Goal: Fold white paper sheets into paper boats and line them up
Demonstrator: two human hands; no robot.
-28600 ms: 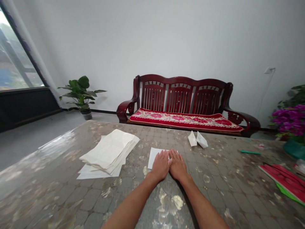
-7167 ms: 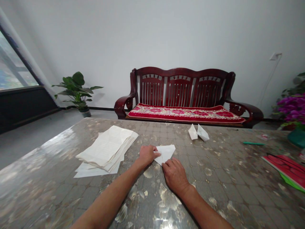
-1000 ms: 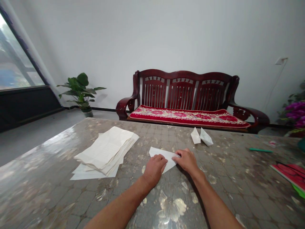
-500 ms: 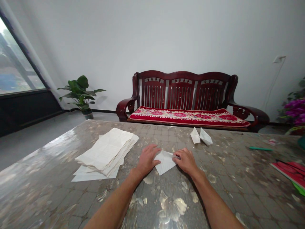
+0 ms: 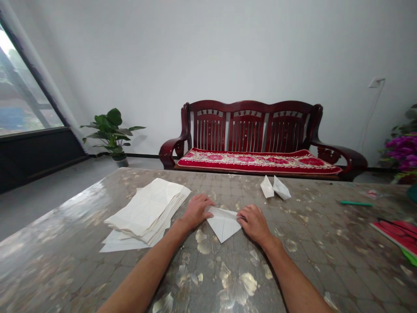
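Note:
A folded sheet of white paper (image 5: 224, 227) lies on the table with one point toward me and a folded band along its far edge. My left hand (image 5: 196, 211) holds its left corner, thumb on top and fingers along the far side. At the right corner my right hand (image 5: 255, 221) pinches the paper with curled fingers. A small dark spot shows by those fingers; I cannot make out what it is. Farther off stand two folded paper boats, one (image 5: 267, 188) off-white and the other (image 5: 282, 188) whiter.
Left of my hands lies a stack of paper sheets (image 5: 150, 208) on the patterned table (image 5: 234, 282). To the right are a green pen (image 5: 356, 203) and a red book (image 5: 395, 232) with dark glasses on it. A wooden bench (image 5: 247, 130) stands behind the table.
My left hand has shifted left, out to the paper's left corner. The paper now shows its folded band along the far edge, and its near point has swung slightly right.

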